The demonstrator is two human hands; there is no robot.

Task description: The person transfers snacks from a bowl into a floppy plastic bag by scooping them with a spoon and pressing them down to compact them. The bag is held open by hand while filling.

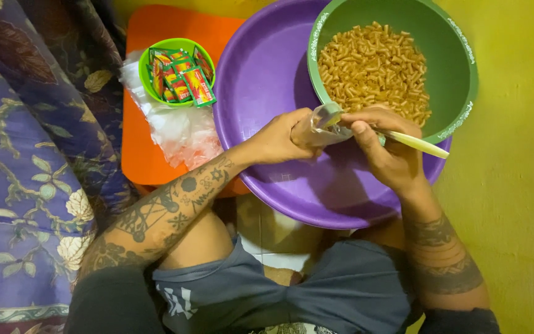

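Note:
My left hand (279, 139) holds a small clear plastic bag (322, 124) with some orange macaroni snack in it, over a big purple basin (261, 74). My right hand (387, 148) grips a pale cream spoon (418, 144) by its handle, its bowl end at the bag's open mouth. Just beyond the hands, a green bowl (458, 74) full of orange macaroni snack (375, 71) rests tilted inside the purple basin.
A small green bowl (149, 83) of red seasoning sachets (183, 77) sits on an orange stool top (156, 31), beside a heap of clear plastic bags (177, 130). Purple floral cloth (26, 154) lies at left. A yellow wall (520, 185) rises at right.

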